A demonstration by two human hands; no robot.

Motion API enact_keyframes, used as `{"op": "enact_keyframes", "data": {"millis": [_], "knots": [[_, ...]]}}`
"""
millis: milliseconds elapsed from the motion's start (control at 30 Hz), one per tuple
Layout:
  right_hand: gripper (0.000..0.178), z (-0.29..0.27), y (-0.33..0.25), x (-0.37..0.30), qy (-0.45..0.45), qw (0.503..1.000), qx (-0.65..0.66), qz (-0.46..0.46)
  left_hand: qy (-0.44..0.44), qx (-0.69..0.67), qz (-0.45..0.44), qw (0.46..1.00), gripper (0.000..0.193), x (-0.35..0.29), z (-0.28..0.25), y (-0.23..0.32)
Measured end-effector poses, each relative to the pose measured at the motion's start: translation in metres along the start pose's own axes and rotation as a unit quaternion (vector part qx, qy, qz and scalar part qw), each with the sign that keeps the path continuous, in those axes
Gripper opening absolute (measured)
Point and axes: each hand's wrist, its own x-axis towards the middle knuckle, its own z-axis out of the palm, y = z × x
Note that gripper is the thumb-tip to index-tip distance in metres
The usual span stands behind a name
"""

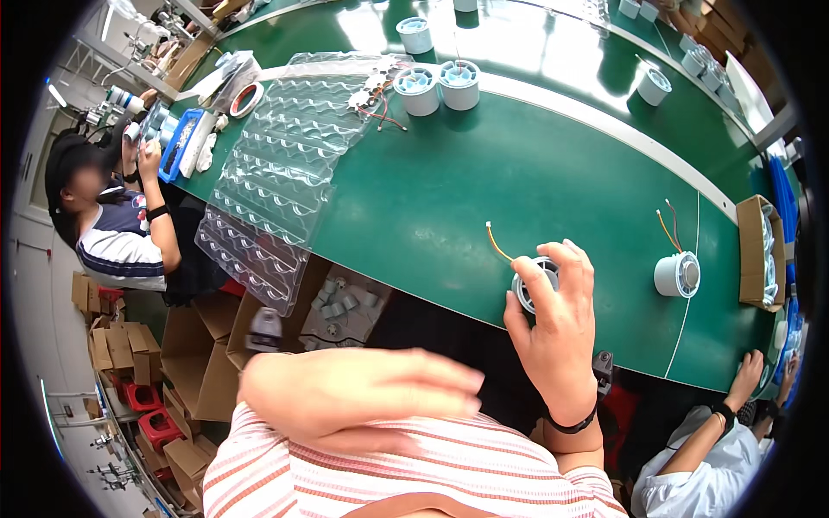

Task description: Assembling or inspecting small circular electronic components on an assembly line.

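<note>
My right hand (557,324) is closed round a light-blue cylindrical fan unit (522,298) on the green table, near its front edge. Thin yellow and dark wires with a small white plug stick up from this unit, and my fingers cover much of its top. My left hand (363,393) is held in front of my striped shirt, short of the table edge, somewhat blurred. Its fingers are stretched out with nothing in them. To the right of my right hand stands another fan unit (678,274), its wires pointing up.
Clear plastic moulded trays (276,164) overhang the table edge at left. Two fan units (418,91) stand beside loose wired parts (371,97). A cardboard box (760,250) is at right. One co-worker (121,216) sits left, another (712,457) at lower right.
</note>
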Motion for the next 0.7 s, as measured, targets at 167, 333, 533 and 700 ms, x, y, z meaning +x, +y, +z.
{"op": "enact_keyframes", "data": {"millis": [167,333,533,700], "knots": [[0.056,-0.004,0.004,-0.002,-0.004,1.000,-0.018,0.009,-0.110,0.248,-0.181,0.945,0.020,-0.020,-0.049,0.052],[0.070,-0.019,-0.009,-0.007,0.028,0.996,0.058,0.055,0.137,0.654,-0.272,0.692,0.009,-0.003,-0.118,-0.039],[0.077,-0.032,0.001,-0.026,0.045,0.995,0.061,0.065,0.243,0.619,-0.143,0.733,0.014,0.005,-0.199,-0.155],[0.074,-0.035,0.006,-0.034,0.056,0.994,0.061,0.076,0.241,0.617,-0.083,0.745,0.012,0.002,-0.205,-0.174]]}}
